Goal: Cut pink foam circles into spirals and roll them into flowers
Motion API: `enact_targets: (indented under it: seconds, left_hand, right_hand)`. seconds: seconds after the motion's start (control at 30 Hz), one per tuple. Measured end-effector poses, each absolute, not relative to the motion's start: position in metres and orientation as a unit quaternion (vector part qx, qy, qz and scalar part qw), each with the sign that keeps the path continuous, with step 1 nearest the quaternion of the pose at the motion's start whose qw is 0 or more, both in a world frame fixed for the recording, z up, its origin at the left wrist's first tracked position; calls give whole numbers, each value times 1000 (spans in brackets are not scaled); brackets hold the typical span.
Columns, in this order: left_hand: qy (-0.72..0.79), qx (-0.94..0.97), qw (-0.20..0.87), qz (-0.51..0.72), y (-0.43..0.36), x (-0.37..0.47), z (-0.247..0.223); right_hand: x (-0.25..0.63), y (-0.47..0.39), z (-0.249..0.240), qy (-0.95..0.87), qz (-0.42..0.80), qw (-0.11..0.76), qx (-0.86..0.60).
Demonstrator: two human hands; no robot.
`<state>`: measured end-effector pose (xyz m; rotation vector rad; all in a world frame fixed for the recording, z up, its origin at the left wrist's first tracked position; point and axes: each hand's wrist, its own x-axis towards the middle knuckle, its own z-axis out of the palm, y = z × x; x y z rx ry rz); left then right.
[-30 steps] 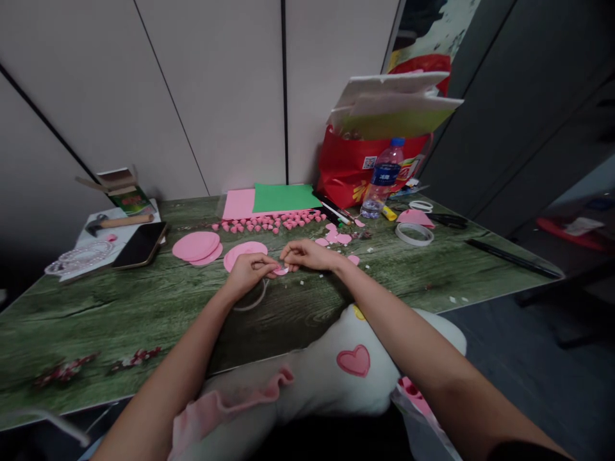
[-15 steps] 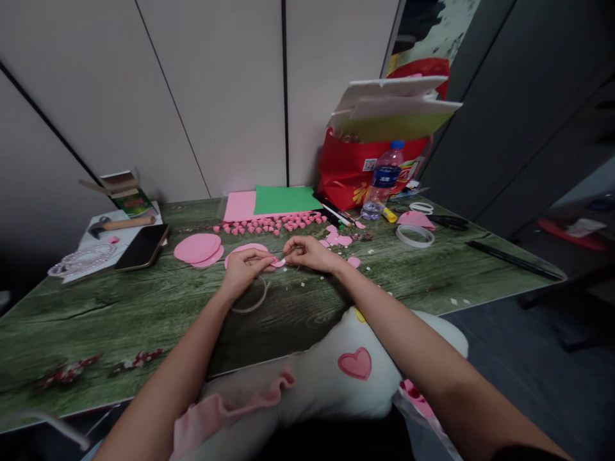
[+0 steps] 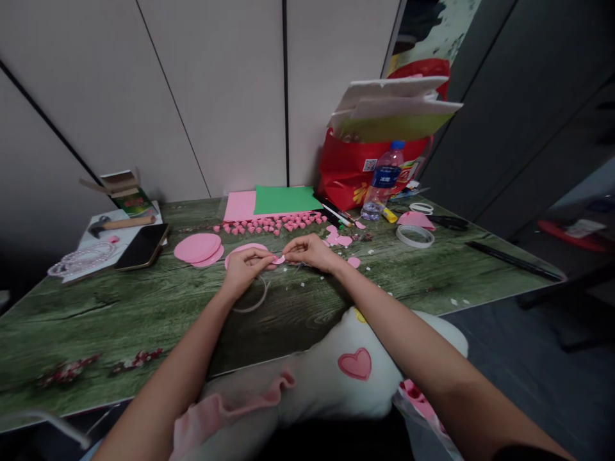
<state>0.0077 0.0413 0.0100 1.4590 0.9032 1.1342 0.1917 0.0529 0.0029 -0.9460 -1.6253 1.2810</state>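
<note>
A small pink paper piece (image 3: 278, 260) spans the gap between my two hands above the table. My left hand (image 3: 244, 266) is closed, pinching it at the left end between thumb and fingers. The thumb and index finger of my right hand (image 3: 310, 252) meet at its right end in a pinch. Below my left hand curves a thin pale band (image 3: 254, 306), its upper part hidden by the hand. Behind that hand lies a pink paper disc (image 3: 254, 247), partly covered. Loose pink paper petals (image 3: 340, 239) lie just beyond my right hand.
Pink discs (image 3: 196, 247), a phone (image 3: 143, 247) and a hammer (image 3: 125, 223) lie left. Small pink pieces (image 3: 269, 226) line the back before green paper (image 3: 286, 200). Rightward are a bottle (image 3: 382, 182), a red bag (image 3: 343, 168) and a tape roll (image 3: 415, 236).
My right fingertips have shifted slightly left and changed their hold at the paper piece's right end. My left hand stays nearly in place.
</note>
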Motion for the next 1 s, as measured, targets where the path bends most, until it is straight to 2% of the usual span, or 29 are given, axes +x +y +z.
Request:
enact_targets:
  seconds: [0.23, 0.43, 0.67, 1.0]
  left_hand:
    - [377, 594, 526, 478, 41, 7, 10]
    - [362, 571, 554, 485, 42, 6, 9]
    - [362, 575, 551, 483, 43, 5, 8]
    - [356, 587, 555, 470, 43, 3, 9]
  right_hand:
    - [187, 52, 1, -634, 543, 412, -366]
    - [185, 50, 3, -636, 519, 432, -372]
    - [186, 47, 5, -666, 506, 404, -370]
    - [190, 44, 11, -648, 569, 364, -352]
